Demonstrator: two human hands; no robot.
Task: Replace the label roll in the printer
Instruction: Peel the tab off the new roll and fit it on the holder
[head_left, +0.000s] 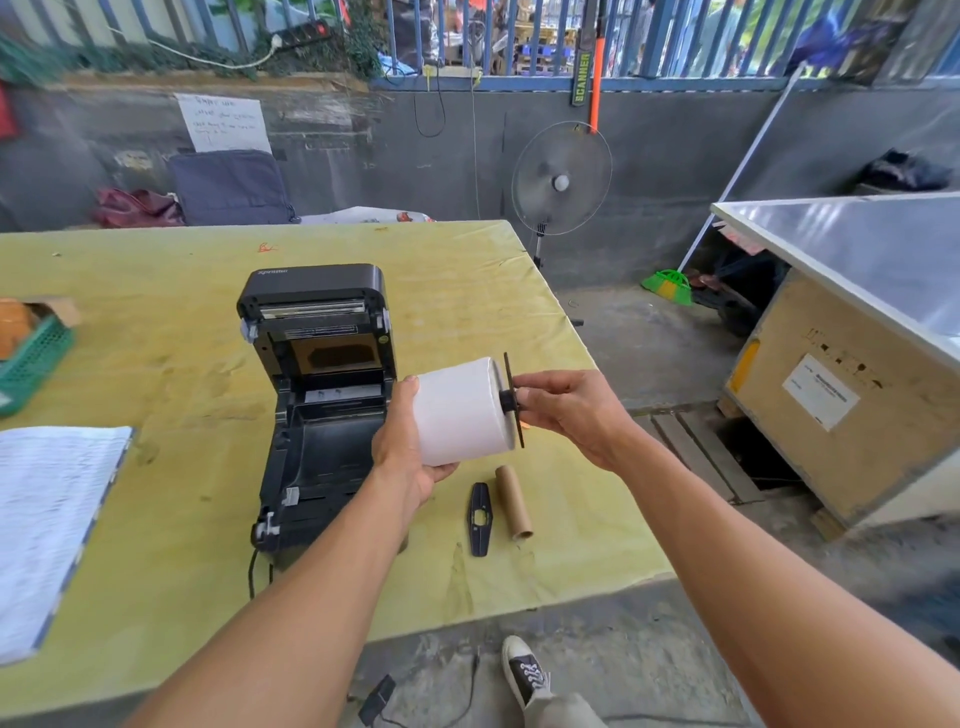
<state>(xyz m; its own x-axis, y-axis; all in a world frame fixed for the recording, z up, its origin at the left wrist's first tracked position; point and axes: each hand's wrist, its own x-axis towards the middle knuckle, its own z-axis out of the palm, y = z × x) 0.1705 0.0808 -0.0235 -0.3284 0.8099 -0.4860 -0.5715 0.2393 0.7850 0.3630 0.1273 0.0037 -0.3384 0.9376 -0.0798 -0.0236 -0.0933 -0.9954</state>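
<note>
A black label printer (317, 405) stands on the yellow-green table (156, 364) with its lid tipped back and its roll bay bare. Just right of it, above the table, my left hand (402, 452) grips the left end of a full white label roll (460, 410). A black spindle with a flat guide plate (513, 400) sits at the roll's right end, and my right hand (566, 410) pinches it there. On the table below lie an empty brown cardboard core (513, 501) and a second black guide plate (479, 517).
A notebook (47, 519) lies at the table's left edge, with a green basket (31, 358) behind it. The table's right edge runs close to my right arm. A standing fan (561, 179), a wooden crate (810, 405) and my shoe (524, 670) are on the floor side.
</note>
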